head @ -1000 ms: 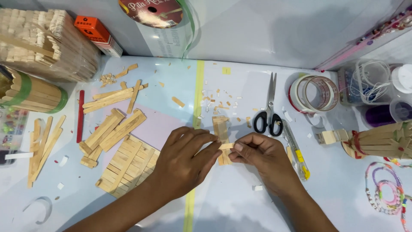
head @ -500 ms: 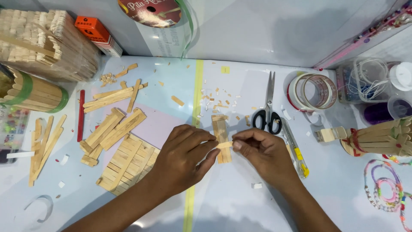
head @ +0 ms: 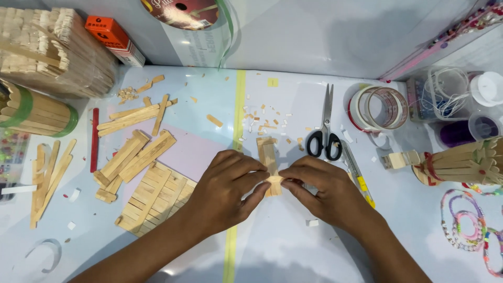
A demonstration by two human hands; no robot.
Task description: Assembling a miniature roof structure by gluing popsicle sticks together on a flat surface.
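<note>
A small piece made of short wooden craft sticks (head: 269,163) lies on the pale table (head: 293,241) at the centre. My left hand (head: 226,188) pinches its near end from the left, and my right hand (head: 324,195) pinches the same end from the right, fingertips almost meeting. The far end of the stick piece points away from me and rests on the table. A flat panel of glued craft sticks (head: 154,196) lies just left of my left hand.
Black-handled scissors (head: 325,128) and a pen-like tool (head: 357,174) lie right of my hands. Tape rolls (head: 380,107), clear tubs (head: 461,107), a stick bundle (head: 466,163) and bead strings (head: 463,225) fill the right. Loose sticks (head: 131,118), stick stacks (head: 50,47) and an orange box (head: 114,39) sit left.
Both hands stay on the small stick piece. The fingertips have shifted slightly along its near end; the piece itself has barely moved.
</note>
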